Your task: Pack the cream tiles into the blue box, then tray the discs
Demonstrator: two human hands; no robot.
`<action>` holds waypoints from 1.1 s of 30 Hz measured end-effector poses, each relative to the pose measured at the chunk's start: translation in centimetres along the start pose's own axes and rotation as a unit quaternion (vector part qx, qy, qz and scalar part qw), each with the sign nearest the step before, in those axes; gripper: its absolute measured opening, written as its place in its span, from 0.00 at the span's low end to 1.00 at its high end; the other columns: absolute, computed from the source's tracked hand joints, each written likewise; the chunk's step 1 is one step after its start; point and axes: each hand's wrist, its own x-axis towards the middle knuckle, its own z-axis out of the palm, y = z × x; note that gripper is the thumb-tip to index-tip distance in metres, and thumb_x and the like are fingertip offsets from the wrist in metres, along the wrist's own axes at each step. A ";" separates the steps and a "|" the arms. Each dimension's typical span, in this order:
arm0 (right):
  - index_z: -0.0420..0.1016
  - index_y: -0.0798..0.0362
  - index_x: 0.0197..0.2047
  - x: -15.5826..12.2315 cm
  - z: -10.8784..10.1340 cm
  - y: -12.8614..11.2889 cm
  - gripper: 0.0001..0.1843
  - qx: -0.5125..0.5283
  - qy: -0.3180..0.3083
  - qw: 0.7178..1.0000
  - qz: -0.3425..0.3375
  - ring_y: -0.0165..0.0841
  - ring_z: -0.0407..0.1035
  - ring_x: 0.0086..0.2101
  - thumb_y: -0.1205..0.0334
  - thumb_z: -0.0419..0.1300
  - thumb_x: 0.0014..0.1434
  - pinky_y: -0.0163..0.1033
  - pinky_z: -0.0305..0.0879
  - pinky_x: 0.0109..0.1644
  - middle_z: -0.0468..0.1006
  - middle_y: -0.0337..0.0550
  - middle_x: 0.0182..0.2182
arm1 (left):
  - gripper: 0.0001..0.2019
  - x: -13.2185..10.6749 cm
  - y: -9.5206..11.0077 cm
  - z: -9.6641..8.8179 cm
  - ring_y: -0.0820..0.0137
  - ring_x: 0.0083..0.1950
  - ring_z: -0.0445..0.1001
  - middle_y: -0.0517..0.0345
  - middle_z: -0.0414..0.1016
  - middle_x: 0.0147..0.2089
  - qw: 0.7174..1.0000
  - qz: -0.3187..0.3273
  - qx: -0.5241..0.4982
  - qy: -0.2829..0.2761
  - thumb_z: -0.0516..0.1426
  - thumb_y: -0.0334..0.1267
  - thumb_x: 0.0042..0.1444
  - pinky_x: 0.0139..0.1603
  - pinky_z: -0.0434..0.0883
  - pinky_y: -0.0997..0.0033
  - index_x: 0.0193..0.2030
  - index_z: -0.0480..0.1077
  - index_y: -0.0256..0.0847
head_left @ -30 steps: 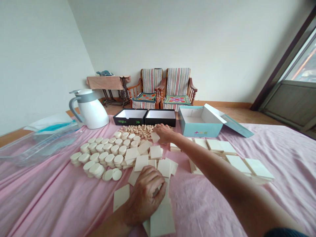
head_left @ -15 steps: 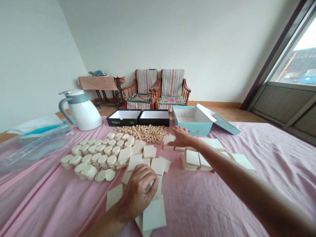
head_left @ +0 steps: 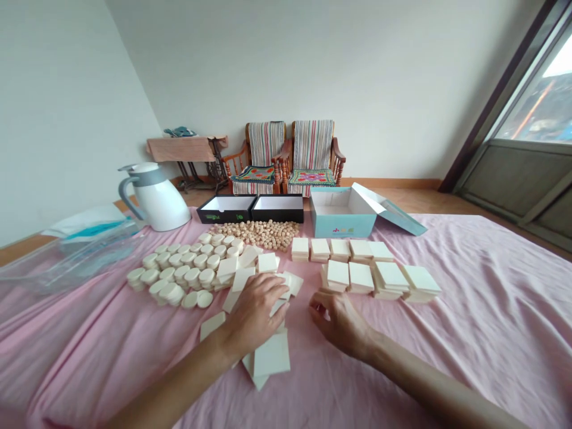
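Note:
My left hand [head_left: 259,307] lies over a loose heap of thin, cream-coloured square pieces [head_left: 273,351], its fingers stretched and slightly bent on top of them. Its palm side is hidden. Just right of the heap, my right hand [head_left: 342,322] is curled with thumb and fingertips brought together, and nothing shows in it. Beyond that hand stand two rows of stacked square pieces [head_left: 361,277]. Stacks of round cream discs [head_left: 181,273] sit left of the heap. Small wooden beads or cubes [head_left: 268,232] are spread behind it.
Two open black boxes [head_left: 277,217] and an open light-blue box [head_left: 343,225] with a leaning lid [head_left: 404,219] line the far edge. A white jug [head_left: 161,202] and a clear plastic tray [head_left: 80,262] are at the left. Pink cloth [head_left: 379,393] covers the surface.
My right hand has come back from the far row of stacks towards me, beside the loose heap. My left hand remains over the heap, its fingers a little straighter. The view has shifted slightly.

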 end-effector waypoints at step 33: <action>0.68 0.53 0.30 -0.7 2.1 2.7 0.09 0.086 0.064 0.993 -0.058 0.28 0.64 0.29 0.76 0.52 0.53 0.32 0.57 0.32 0.70 0.40 0.28 | 0.15 4.1 1.0 3.4 0.48 0.52 0.69 0.38 0.73 0.44 0.965 -0.105 0.162 -0.177 0.56 0.40 0.55 0.52 0.64 0.50 0.46 0.68 0.33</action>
